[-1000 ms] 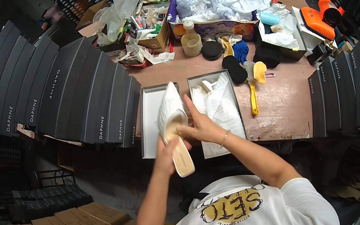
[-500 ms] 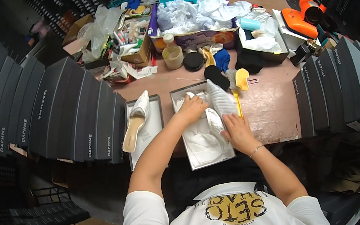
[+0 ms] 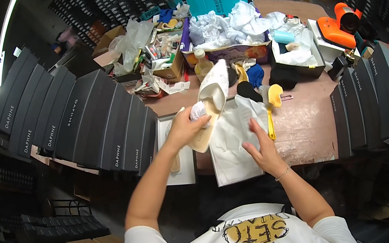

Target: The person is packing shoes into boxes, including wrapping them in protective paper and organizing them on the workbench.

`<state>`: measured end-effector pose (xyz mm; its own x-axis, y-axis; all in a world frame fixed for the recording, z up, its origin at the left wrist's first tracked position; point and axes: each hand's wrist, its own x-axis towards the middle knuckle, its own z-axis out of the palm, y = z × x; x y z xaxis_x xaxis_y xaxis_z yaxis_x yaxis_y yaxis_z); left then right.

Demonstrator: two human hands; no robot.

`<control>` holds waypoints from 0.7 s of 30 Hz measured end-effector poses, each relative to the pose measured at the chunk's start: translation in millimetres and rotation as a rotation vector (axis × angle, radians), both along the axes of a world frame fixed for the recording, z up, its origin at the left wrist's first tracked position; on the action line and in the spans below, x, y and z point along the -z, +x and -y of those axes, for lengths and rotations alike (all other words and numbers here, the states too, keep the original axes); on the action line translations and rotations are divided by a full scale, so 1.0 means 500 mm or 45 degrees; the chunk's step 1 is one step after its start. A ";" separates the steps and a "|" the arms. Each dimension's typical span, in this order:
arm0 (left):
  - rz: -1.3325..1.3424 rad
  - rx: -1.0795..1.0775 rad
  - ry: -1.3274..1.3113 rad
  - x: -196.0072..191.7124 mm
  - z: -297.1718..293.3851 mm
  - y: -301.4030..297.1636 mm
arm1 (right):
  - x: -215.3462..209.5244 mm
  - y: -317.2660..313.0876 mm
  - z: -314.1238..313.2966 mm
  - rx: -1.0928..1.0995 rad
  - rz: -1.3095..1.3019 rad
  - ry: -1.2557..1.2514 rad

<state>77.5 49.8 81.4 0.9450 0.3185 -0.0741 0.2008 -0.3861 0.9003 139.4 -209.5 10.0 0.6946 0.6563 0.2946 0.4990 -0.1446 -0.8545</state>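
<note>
A white pointed-toe mule (image 3: 213, 85) with a beige insole is gripped at its heel part by my left hand (image 3: 183, 129), raised above the boxes. White wadding sits by the fingers there. The other mule (image 3: 176, 164) lies in a shallow grey-white box lid (image 3: 182, 177), mostly hidden behind my left hand and wrist. My right hand (image 3: 267, 151) is open, thumb apart from fingers, against a white padded sheet (image 3: 250, 110) standing along the right side of the shoebox. White tissue paper (image 3: 230, 142) lines that open shoebox (image 3: 242, 179).
Dark shoeboxes (image 3: 102, 121) stand in rows at left, more (image 3: 380, 95) at right. Behind are a carton of crumpled paper (image 3: 227, 54), a cluttered box (image 3: 170, 66), a bottle (image 3: 202, 64) and an orange tool (image 3: 331, 29). A yellow-handled brush (image 3: 271, 124) lies right of the sheet.
My left hand has gone from inside the shoebox to the left and now holds a mule up. My right hand stays by the padded sheet. The view has shifted slightly.
</note>
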 end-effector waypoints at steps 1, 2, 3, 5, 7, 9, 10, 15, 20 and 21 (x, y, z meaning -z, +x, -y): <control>-0.010 -0.041 -0.232 0.015 0.027 -0.020 | -0.009 -0.010 -0.021 -0.071 -0.271 0.149; 0.059 -0.065 -0.338 0.025 0.065 -0.044 | -0.018 -0.024 -0.047 -0.136 -0.541 0.300; 0.139 -0.098 -0.445 0.035 0.107 -0.068 | -0.027 -0.034 -0.066 -0.208 -0.801 0.450; 0.239 -0.195 -0.643 0.069 0.177 -0.115 | -0.024 -0.048 -0.080 -0.237 -0.977 0.423; 0.283 -0.265 -1.329 0.091 0.213 -0.140 | -0.012 -0.058 -0.082 -0.280 -1.001 0.246; 0.232 -0.378 -1.419 0.122 0.226 -0.154 | -0.008 -0.064 -0.070 -0.228 -0.675 0.064; 0.210 -0.436 -1.458 0.134 0.230 -0.161 | 0.006 -0.058 -0.064 -0.183 -0.284 -0.040; 0.315 -0.402 -1.179 0.169 0.267 -0.187 | -0.016 -0.041 -0.101 -0.042 0.542 -0.224; 0.360 -0.368 -1.156 0.144 0.292 -0.181 | -0.024 -0.028 -0.107 -0.092 0.795 -0.168; 0.342 -0.360 -1.219 0.136 0.293 -0.180 | -0.017 -0.021 -0.102 -0.115 0.819 -0.133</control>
<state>-12.3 -96.9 13.5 0.8676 0.4503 -0.2109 -0.0805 0.5457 0.8341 129.1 -158.6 18.6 0.3418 0.7513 0.5646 0.9198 -0.1440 -0.3651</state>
